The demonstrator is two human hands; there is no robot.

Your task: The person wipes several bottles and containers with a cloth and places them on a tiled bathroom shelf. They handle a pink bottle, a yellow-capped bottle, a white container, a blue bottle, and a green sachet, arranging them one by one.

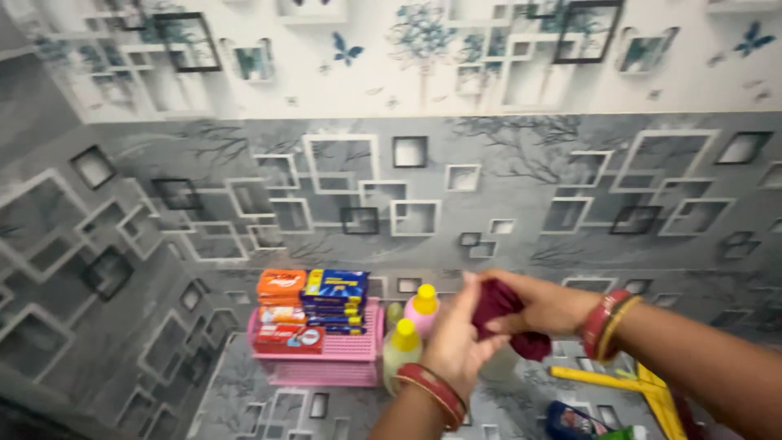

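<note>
Bunching a dark maroon cloth [507, 318] between both hands above the worktop [269, 403], left hand [456, 346] and right hand [546, 308] fingers closed on it, a loose end could topple the 2 yellow-capped bottles [405, 342] just beside.

soft matt maroon cloth [498, 305], pink ribbed plastic basket [342, 358], glossy cardboard boxes [334, 287], smooth plastic bottles [402, 346]

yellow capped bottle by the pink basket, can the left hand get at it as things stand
Probably not at once: the left hand is right beside the yellow-capped bottle with nothing between them, but its fingers grip the maroon cloth together with the right hand.
</note>
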